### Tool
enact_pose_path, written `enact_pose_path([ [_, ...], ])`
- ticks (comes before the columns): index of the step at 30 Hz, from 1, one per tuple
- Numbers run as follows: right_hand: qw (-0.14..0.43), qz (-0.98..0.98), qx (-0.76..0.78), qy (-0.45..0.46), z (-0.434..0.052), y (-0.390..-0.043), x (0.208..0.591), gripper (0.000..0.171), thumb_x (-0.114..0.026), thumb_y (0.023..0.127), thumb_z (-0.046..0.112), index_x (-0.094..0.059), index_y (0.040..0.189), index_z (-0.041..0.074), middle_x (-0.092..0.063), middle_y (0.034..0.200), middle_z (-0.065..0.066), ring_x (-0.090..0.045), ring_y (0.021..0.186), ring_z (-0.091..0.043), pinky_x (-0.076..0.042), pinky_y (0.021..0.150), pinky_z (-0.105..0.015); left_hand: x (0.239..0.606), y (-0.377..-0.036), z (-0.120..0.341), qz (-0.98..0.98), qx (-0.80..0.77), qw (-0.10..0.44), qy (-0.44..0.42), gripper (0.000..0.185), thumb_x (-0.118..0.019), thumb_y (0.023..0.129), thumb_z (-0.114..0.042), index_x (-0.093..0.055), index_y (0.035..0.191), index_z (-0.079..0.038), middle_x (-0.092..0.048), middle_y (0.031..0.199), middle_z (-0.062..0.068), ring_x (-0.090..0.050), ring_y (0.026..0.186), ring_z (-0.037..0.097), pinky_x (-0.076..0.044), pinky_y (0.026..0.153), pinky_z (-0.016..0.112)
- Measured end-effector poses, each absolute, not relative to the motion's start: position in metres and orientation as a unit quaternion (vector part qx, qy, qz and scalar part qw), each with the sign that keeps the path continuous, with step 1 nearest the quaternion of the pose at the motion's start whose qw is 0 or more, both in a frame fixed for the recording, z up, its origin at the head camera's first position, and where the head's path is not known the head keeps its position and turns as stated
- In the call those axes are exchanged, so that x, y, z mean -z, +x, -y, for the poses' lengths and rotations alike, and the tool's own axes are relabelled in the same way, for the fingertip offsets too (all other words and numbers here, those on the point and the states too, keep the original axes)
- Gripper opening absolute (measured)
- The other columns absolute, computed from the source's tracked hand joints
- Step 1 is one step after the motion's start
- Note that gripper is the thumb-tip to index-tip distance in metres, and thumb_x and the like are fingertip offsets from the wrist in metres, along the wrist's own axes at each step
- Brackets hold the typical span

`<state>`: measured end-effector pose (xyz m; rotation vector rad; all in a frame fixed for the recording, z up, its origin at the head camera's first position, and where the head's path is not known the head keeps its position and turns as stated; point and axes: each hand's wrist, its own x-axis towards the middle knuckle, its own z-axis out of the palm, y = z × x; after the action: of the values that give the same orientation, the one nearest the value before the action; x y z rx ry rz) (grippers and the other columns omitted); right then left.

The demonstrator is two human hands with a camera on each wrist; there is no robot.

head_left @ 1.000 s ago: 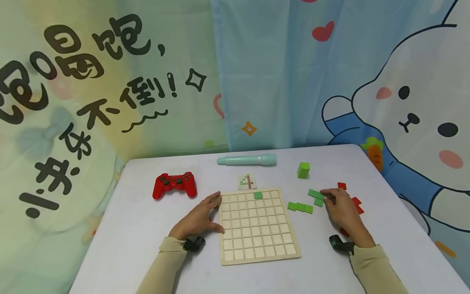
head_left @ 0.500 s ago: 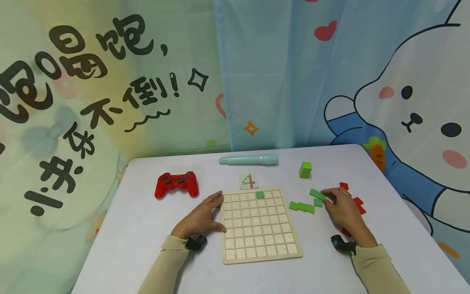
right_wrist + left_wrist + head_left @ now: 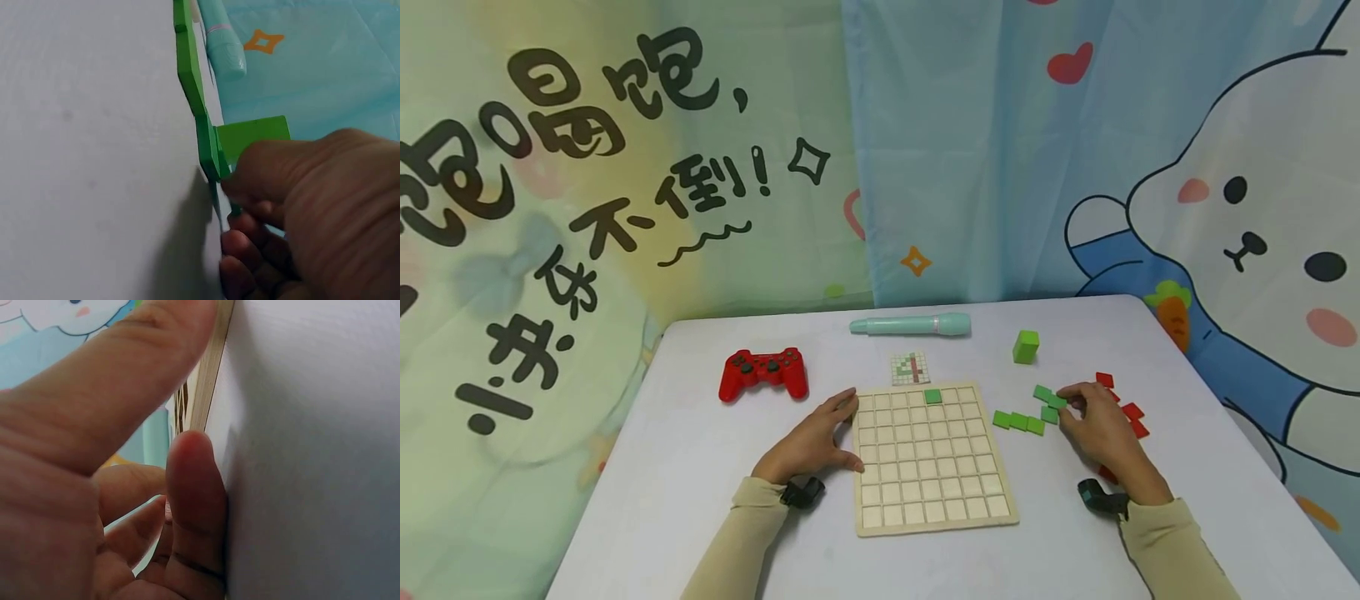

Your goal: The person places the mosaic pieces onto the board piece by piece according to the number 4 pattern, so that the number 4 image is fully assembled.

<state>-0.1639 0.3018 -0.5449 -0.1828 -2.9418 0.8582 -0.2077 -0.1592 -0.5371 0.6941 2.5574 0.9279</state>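
Observation:
A wooden grid board (image 3: pixel 937 528) lies on the table, one green square tile (image 3: pixel 932 397) in its top row. My left hand (image 3: pixel 808 446) rests at the board's left edge, fingers extended toward the upper corner and thumb lower down; in the left wrist view the thumb and a fingertip touch the wooden side. To the right, my right hand (image 3: pixel 1099 425) pinches a green tile (image 3: pixel 1057 402) in a small cluster of green tiles. Its thumb (image 3: pixel 250 172) sits right at the tiles in the right wrist view, partly hiding the pinched one.
Red tiles (image 3: pixel 1132 411) lie beside and partly under the right hand. Loose green tiles (image 3: pixel 1018 422) form a row right of the board. Behind stand a green block (image 3: pixel 1026 347), a teal pen-shaped object (image 3: pixel 910 324), a small pattern card (image 3: pixel 910 368) and a red game controller (image 3: pixel 764 374).
The green tile at the right fingertips has shifted slightly away from its neighbour, toward the hand. The left hand stays at the board. The head view has turned a little left.

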Motion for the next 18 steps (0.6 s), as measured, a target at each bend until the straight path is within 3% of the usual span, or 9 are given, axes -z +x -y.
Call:
enact_pose_path([
  [5, 0.028, 0.957, -0.283, -0.064, -0.296, -0.163, 0.533, 0.037, -0.066, 0.100, 0.011, -0.061, 0.134, -0.003, -0.054, 0.125, -0.025, -0.056, 0.109, -0.040, -0.057, 0.092, -0.054, 0.537, -0.207, 0.159, -0.895, -0.332, 0.170, 0.244, 0.112, -0.098, 0.076, -0.029, -0.035, 0.166, -0.004, -0.025, 0.179, 0.010, -0.029, 0.164, 0.037, -0.035, 0.130, 0.052],
  [8, 0.017, 0.957, -0.285, -0.050, -0.288, -0.164, 0.519, 0.038, -0.068, 0.099, 0.011, -0.061, 0.134, -0.003, -0.055, 0.125, -0.025, -0.057, 0.108, -0.039, -0.058, 0.090, -0.051, 0.538, -0.208, 0.159, -0.893, -0.330, 0.171, 0.256, 0.113, -0.097, 0.077, -0.031, -0.033, 0.166, -0.003, -0.024, 0.179, 0.011, -0.028, 0.164, 0.037, -0.035, 0.130, 0.052],
  [18, -0.022, 0.949, -0.285, 0.132, -0.221, -0.179, 0.475, 0.024, -0.070, 0.100, 0.006, -0.065, 0.123, 0.002, -0.062, 0.123, -0.015, -0.062, 0.108, -0.029, -0.058, 0.088, -0.043, 0.534, -0.207, 0.160, -0.895, -0.331, 0.163, 0.251, 0.112, -0.098, 0.076, -0.030, -0.035, 0.165, -0.001, -0.026, 0.178, 0.012, -0.030, 0.163, 0.038, -0.036, 0.129, 0.052],
])
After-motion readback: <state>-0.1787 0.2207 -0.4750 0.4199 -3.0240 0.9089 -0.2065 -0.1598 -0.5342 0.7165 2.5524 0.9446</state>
